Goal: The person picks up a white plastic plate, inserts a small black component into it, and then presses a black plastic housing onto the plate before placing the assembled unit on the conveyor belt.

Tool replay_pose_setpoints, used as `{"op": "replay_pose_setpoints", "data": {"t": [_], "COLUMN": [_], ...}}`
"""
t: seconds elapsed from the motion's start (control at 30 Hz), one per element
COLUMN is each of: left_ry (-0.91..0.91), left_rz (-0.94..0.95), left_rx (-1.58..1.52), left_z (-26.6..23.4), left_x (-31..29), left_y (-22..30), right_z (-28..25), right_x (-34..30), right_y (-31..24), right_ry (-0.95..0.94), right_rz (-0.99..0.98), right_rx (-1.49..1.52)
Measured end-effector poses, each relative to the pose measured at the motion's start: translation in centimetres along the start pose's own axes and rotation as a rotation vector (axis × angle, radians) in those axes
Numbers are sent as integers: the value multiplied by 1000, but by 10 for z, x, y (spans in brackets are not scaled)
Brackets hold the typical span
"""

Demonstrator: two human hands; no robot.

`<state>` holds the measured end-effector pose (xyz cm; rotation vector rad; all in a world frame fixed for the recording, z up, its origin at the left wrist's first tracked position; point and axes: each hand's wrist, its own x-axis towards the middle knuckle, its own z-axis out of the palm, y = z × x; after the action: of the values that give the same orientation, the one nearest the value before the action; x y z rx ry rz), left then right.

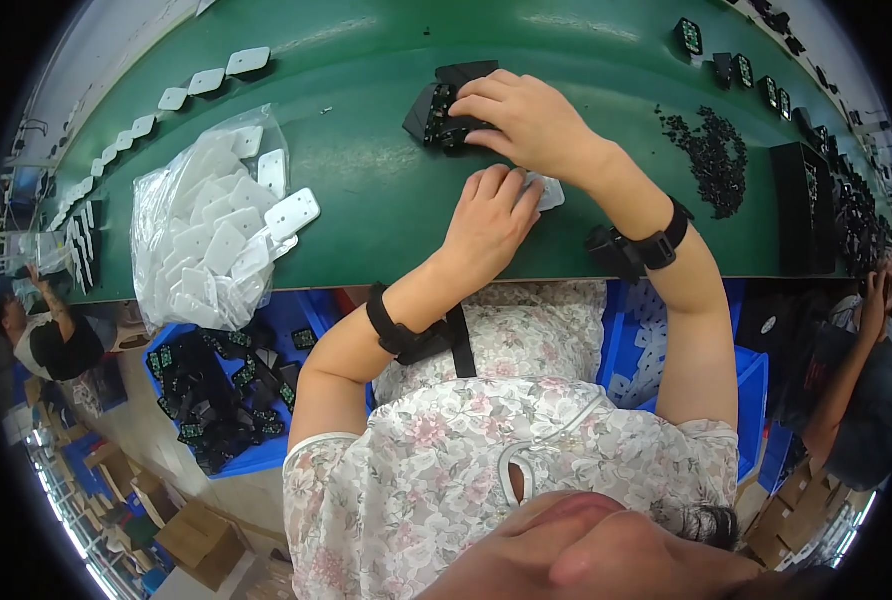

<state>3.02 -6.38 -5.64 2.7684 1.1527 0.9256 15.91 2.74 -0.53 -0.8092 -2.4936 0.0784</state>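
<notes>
On the green table my left hand [486, 222] has its fingers curled down over a white plastic plate [551, 192], which lies partly hidden beneath them. My right hand [534, 122] reaches up and to the left, thumb and fingers bent around a black part in a small cluster of black plastic parts [429, 112]. Its fingertips cover some of that cluster, so the exact piece is hard to make out. To the left lies a clear plastic bag [156, 225] of white plates, with one plate [293, 211] at its edge.
Small black pieces [716, 165] lie scattered on the right, near a black box [801, 210]. White plates [206, 82] line the far left; black units with green boards [743, 70] line the far right. Blue bins [256, 460] stand below the table edge. Other people work at both sides.
</notes>
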Motion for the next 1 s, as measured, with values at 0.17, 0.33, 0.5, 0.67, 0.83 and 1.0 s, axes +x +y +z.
{"op": "replay_pose_setpoints", "data": {"t": [0.17,0.33,0.5,0.67,0.83,1.0], "left_ry": [-1,3,43,41,115,111], "left_rz": [-56,-101,-166,-156,-241,-286], "left_rx": [-110,-258,-329,-358,-539,-614], "left_z": [-12,-19,-14,-12,-18,-26], "left_x": [-12,-20,-14,-21,-31,-41], "left_y": [3,-4,-9,-21,-25,-27], "right_z": [2,-23,-29,-30,-34,-32], "right_x": [-2,-43,-79,-96,-93,-87], "right_y": [0,1,-13,-22,-35,-52], "right_ry": [-165,-74,-7,-48,40,-109], "right_rz": [159,369,283,426,397,289], "right_rx": [-170,-46,-299,-59,117,283]}}
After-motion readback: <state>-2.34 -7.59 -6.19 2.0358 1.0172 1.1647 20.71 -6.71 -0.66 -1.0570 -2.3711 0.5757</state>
